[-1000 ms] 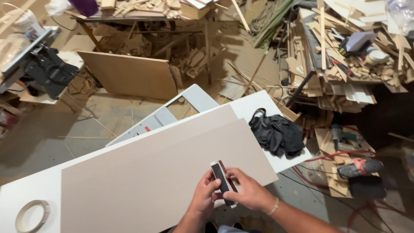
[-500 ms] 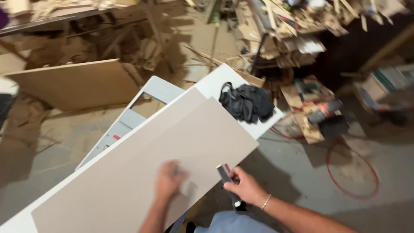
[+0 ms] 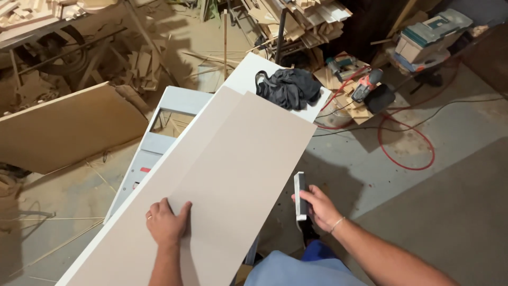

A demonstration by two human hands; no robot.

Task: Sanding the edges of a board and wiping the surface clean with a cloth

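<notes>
My left hand lies flat, fingers together, on a long beige board that rests on a white table. A second beige board sits under it, offset to the left. My right hand is off the table's right side, over the floor, shut on a small grey and white block-shaped hand tool held upright. A dark bundle of cloth lies on the far end of the table, beyond the boards.
A large brown panel leans at the left. A pale blue frame stands beside the table. Power tools, a red cable loop and a tool case lie on the floor right. Wood offcuts pile up behind.
Both hands held the small tool together a second ago. Since then my left hand has gone flat onto the board, and my right hand has carried the tool off to the right.
</notes>
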